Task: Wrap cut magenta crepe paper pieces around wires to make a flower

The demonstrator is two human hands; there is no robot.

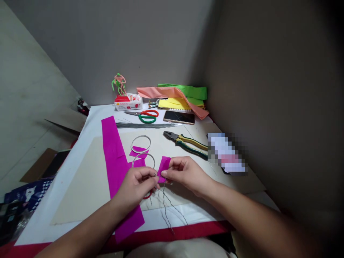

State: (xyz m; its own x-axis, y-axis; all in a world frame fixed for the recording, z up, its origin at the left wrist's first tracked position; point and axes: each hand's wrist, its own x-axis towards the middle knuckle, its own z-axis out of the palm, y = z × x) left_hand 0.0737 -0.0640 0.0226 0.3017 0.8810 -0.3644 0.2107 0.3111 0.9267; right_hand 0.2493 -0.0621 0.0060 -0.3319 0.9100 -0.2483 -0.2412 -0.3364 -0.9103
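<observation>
My left hand and my right hand meet above a cream board. Between their fingertips is a small piece of magenta crepe paper, pinched by my right hand. My left fingers pinch the top of several thin dark wires, which hang down and splay over the board. Just beyond my left hand lie two white wire rings with magenta scraps among them. A long magenta paper strip runs under my left wrist.
Green-handled pliers, red-and-green scissors, a bundle of wires and a phone lie beyond my hands. Rolls of coloured crepe paper and a tissue pack stand by the wall. A blurred object lies right.
</observation>
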